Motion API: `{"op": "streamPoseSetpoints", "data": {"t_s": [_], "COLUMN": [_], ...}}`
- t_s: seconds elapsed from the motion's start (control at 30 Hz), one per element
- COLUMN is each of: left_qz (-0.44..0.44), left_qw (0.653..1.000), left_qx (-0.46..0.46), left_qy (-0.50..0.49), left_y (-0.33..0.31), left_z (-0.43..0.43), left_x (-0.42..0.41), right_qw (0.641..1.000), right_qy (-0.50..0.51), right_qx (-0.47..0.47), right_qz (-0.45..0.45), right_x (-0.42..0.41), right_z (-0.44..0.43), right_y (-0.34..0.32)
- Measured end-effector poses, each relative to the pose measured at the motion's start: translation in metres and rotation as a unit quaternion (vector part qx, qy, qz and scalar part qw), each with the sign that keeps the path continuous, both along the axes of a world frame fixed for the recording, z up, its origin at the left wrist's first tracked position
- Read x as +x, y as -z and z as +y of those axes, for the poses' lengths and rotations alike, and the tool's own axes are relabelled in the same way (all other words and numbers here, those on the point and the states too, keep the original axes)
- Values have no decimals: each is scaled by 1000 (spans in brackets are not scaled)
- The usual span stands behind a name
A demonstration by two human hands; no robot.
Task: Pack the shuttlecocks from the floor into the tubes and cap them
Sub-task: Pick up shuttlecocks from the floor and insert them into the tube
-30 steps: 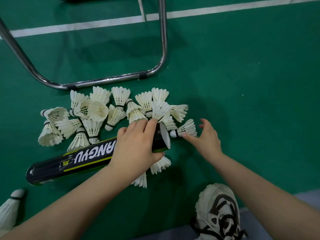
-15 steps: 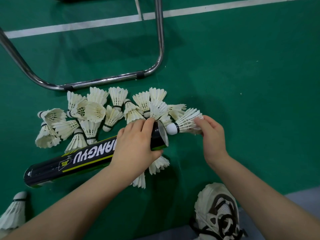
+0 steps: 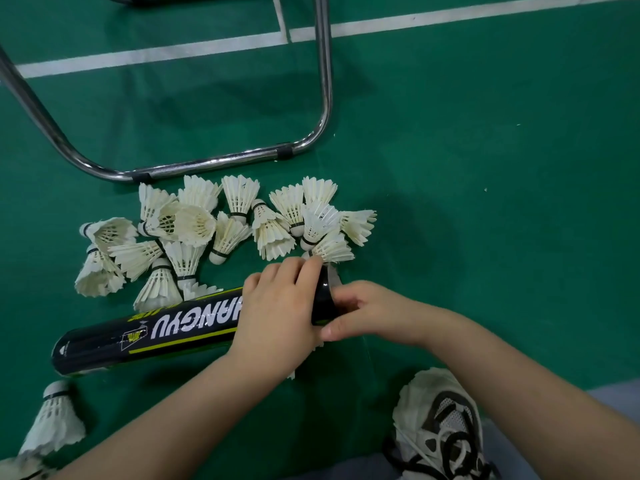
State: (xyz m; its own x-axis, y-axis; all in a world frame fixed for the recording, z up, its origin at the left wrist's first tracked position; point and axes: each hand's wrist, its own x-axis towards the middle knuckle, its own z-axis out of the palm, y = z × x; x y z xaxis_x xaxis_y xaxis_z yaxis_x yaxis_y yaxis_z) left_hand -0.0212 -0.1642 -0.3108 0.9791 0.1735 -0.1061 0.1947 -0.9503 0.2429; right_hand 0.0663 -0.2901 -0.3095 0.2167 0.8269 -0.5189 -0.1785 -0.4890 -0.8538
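A black tube (image 3: 156, 336) with white and yellow lettering lies on the green floor, its open mouth pointing right. My left hand (image 3: 277, 306) grips the tube just behind that mouth. My right hand (image 3: 370, 311) is pressed against the mouth with curled fingers, holding a shuttlecock (image 3: 333, 274) at the opening. Only a sliver of its white feathers shows above the rim. A pile of several white feather shuttlecocks (image 3: 228, 233) lies just beyond the tube. More feathers (image 3: 290, 375) poke out under my left wrist.
A chrome tubular chair frame (image 3: 207, 162) curves across the floor right behind the pile. Stacked shuttlecocks (image 3: 55, 420) lie at the bottom left. My white and black shoe (image 3: 440, 427) is at the bottom right. White court lines (image 3: 173, 53) cross the far floor.
My right hand picked a shuttlecock from the right edge of the pile, turned its cork toward the tube and brought it to the mouth. My left hand kept its grip on the tube.
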Motion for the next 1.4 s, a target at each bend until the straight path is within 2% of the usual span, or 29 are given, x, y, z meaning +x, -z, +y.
{"op": "streamPoseSetpoints", "data": {"t_s": [0.13,0.23,0.3,0.37,0.43,0.47,0.53,0.63,0.73,0.83,0.97,1.07,1.13,1.2,1.3,1.4], "left_qz": [0,-2,-9,-7,6,6,3,3,-10,-30,-26,-15,-15,-8,-12,-10], "left_qw": [1000,1000,1000,999,999,998,998,998,999,999,999,999,998,998,998,998], "left_qx": [-2,-13,-25,-32,-46,-53,-60,-49,-28,-20,-22,-34,-37,-44,-44,-43], "left_qy": [14,12,-3,-14,-18,-21,-26,-25,-26,-31,-35,-39,-41,-43,-42,-41], "left_y": [2,2,-1,-4,-8,-9,-11,-10,-5,-1,1,-1,-3,-3,-3,-2], "left_z": [-2,1,5,10,14,16,18,19,19,21,26,28,29,29,29,28], "left_x": [-6,-3,2,6,8,8,7,7,5,5,6,8,10,11,11,11], "right_qw": [998,999,994,966,935,927,922,906,878,852,862,897,898,887,879,873], "right_qy": [-47,-15,98,252,349,349,264,94,-24,-76,-40,143,274,360,415,426], "right_qx": [-27,-30,16,47,-1,-46,-124,-154,-193,-218,-184,-115,-63,-25,18,46], "right_qz": [32,37,49,19,-63,-128,-254,-382,-437,-469,-470,-402,-340,-287,-235,-234], "right_x": [-9,-7,1,19,36,43,53,61,65,63,60,57,53,45,31,22], "right_z": [8,13,14,13,12,12,16,27,40,48,46,40,32,24,16,14], "right_y": [-2,-1,-1,1,8,12,20,32,38,45,43,28,14,3,-7,-11]}}
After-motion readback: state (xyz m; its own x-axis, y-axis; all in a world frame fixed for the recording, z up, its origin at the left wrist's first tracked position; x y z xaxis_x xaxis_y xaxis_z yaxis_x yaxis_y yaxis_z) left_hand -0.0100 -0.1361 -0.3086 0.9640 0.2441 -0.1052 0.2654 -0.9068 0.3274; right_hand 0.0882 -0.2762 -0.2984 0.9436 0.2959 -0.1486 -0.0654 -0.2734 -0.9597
